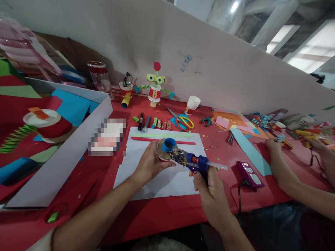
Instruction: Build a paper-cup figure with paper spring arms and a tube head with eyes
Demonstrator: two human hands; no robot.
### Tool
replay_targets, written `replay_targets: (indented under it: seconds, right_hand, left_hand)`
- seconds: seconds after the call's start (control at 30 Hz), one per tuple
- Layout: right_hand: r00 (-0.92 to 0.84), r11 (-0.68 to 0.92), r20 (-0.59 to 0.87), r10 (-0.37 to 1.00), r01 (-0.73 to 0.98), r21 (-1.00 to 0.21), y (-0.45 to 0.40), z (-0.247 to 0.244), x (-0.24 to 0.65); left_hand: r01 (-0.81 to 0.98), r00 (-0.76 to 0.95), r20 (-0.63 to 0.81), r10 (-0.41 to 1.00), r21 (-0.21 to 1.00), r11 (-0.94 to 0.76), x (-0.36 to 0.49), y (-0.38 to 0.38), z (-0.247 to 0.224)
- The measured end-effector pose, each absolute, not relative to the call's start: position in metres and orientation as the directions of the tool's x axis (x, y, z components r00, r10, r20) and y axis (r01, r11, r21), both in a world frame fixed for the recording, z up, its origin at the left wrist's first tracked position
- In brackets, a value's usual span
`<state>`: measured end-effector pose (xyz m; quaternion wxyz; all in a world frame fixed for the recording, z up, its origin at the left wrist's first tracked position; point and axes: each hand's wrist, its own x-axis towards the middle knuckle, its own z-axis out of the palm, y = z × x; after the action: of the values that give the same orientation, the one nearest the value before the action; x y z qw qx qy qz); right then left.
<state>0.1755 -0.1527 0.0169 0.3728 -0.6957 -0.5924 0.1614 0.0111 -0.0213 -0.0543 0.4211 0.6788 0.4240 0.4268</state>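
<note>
My left hand (149, 162) is closed around a paper cup (162, 153) with its flat brownish end facing up. A short blue paper tube (170, 143) stands on that end. In my right hand (209, 190) is a blue hot glue gun (197, 163), its nozzle at the tube's base. Strands of dried glue and debris hang around the nozzle, hiding the tip. A clear glue stick (218, 165) pokes out of the gun's back. Beneath both hands lie white paper sheets (157, 183), with a green strip (162, 135) and a red strip (163, 141) along the top.
Behind stand a paper-cup robot figure (155, 93), stacked white cups (193, 104) and scissors (184, 122). Markers (140, 122) and small folded paper springs (161, 123) lie nearer. A white box (78, 139) is left; a purple power strip (248, 175) and another person's hands (274, 148) are right.
</note>
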Motion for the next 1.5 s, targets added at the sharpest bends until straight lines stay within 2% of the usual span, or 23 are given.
replay_targets:
  seconds: [0.17,0.27,0.37,0.43,0.53,0.73,0.9,0.97,1.03,1.1,1.17,1.23,1.4,1.5]
  right_hand:
    - [0.293,-0.059,0.196,0.936,0.677,-0.734,-0.157,0.017,0.188]
    - [0.288,-0.044,0.154,0.945,0.580,-0.813,-0.153,0.023,0.197]
    - [0.377,-0.059,0.126,0.918,0.443,-0.895,-0.135,0.030,0.218]
    - [0.495,-0.147,0.049,0.867,0.350,-0.925,-0.115,0.034,0.238]
    - [0.627,-0.335,-0.094,0.773,0.278,-0.900,-0.083,0.031,0.269]
    - [0.675,-0.452,-0.065,0.735,0.416,-0.789,-0.050,0.011,0.308]
    - [0.674,-0.467,0.134,0.727,0.628,-0.622,-0.058,0.015,0.303]
    - [0.623,-0.411,0.226,0.749,0.704,-0.579,-0.065,0.023,0.283]
    - [0.467,-0.242,0.296,0.833,0.790,-0.564,-0.073,0.032,0.253]
    - [0.051,0.198,0.409,0.911,0.815,-0.544,-0.077,0.038,0.220]
    - [-0.184,0.405,0.445,0.876,0.782,-0.474,-0.077,0.040,0.192]
    - [-0.269,0.461,0.438,0.858,0.779,-0.425,-0.073,0.041,0.175]
    - [-0.266,0.427,0.384,0.884,0.794,-0.432,-0.056,0.045,0.168]
    - [-0.329,0.467,0.366,0.870,0.787,-0.404,-0.052,0.048,0.171]
  left_hand:
    - [0.211,0.300,0.160,0.940,0.950,-0.229,0.011,-0.021,-0.050]
    - [0.238,0.288,0.092,0.953,0.957,-0.164,0.011,-0.022,-0.043]
    - [0.213,0.273,0.008,0.962,0.975,-0.069,0.010,-0.024,-0.037]
    - [0.120,0.293,-0.003,0.956,0.992,-0.033,0.009,-0.024,-0.034]
    - [0.006,0.356,0.042,0.934,0.999,-0.047,0.006,-0.021,-0.033]
    - [-0.077,0.465,0.068,0.883,0.996,-0.036,-0.006,-0.009,-0.030]
    - [-0.090,0.483,0.012,0.875,0.995,0.036,-0.010,-0.006,-0.030]
    - [-0.089,0.494,-0.007,0.869,0.994,0.058,-0.010,-0.005,-0.033]
    - [-0.093,0.507,-0.018,0.862,0.993,0.075,-0.009,-0.004,-0.036]
    - [-0.101,0.505,-0.017,0.863,0.992,0.078,-0.008,-0.003,-0.038]
    - [-0.108,0.490,-0.011,0.871,0.991,0.074,-0.007,-0.003,-0.038]
    - [-0.110,0.489,-0.014,0.872,0.991,0.077,-0.006,-0.004,-0.036]
    - [-0.124,0.505,0.007,0.863,0.990,0.065,-0.006,-0.004,-0.037]
    - [-0.126,0.503,0.014,0.864,0.990,0.058,-0.005,-0.004,-0.039]
